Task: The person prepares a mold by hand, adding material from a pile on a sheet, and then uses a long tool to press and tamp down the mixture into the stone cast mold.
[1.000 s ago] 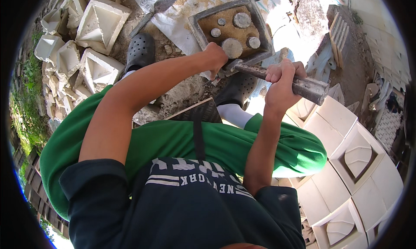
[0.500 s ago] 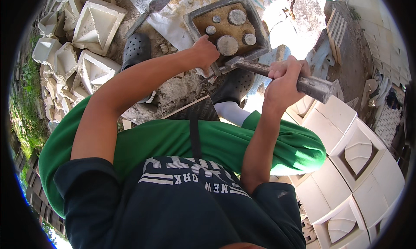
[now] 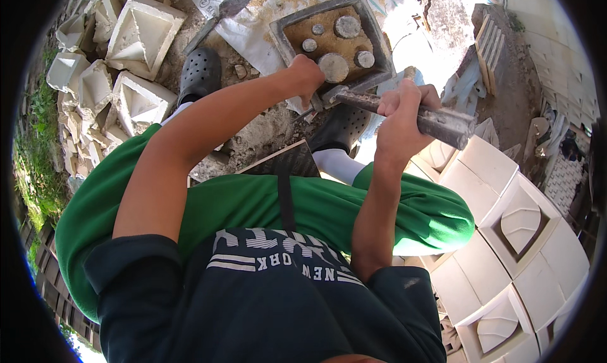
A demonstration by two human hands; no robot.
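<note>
In front of me a square, grey-crusted box mould (image 3: 382, 31) holds sandy material, with several round, cement-coated plugs (image 3: 346, 27) standing in it. My left hand (image 3: 305, 77) is closed over the mould's near left wall; its fingertips are partly hidden. My right hand (image 3: 404, 113) is wrapped round a thick, cement-crusted bar (image 3: 447, 124), held slanting above my right shoe. The bar's narrower end reaches the mould's near corner, beside a thin metal rod (image 3: 305, 115). Whether the bar touches the mould, I cannot tell.
Pale cast blocks (image 3: 144, 37) are heaped at the left. A dusty trowel (image 3: 237, 1) rests on white sacking (image 3: 250, 37) beyond my left shoe (image 3: 200, 72). Patterned cream blocks (image 3: 521, 221) are stacked close by at the right. A slatted wooden piece (image 3: 489, 44) stands farther back.
My right hand and the bar have shifted a little left. My left hand has slid slightly right along the mould's wall, and the left forearm has moved right too.
</note>
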